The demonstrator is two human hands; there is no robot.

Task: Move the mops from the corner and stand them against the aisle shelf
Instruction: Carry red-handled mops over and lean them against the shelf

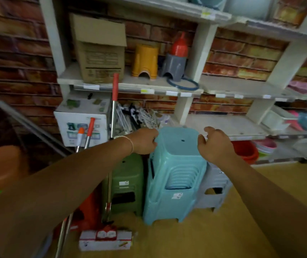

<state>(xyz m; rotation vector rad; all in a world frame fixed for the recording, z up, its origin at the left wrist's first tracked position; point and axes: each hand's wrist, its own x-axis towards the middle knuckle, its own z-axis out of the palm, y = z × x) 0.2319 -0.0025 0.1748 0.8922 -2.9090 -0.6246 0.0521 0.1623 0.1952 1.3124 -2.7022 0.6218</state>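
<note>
mops (pixel 111 146) lower-left of frame, handles upright | left hand (pixel 145 141) nearer | both hands apart, left hand, right hand (pixel 214 144) curled at blue stool stack (pixel 175 164) top

A red-brown brick-patterned wall (pixel 17 53) is running behind a white tiered shelving unit (pixel 203 53), dim light falling across both. A yellowish wood-toned floor (pixel 214 229) is spreading below. 3 stacks of plastic stools are standing on it side by side: green (pixel 128 181), light blue (pixel 175 170) and grey (pixel 216 189). A brown cardboard box (pixel 100 53) is sitting on a shelf.
</note>
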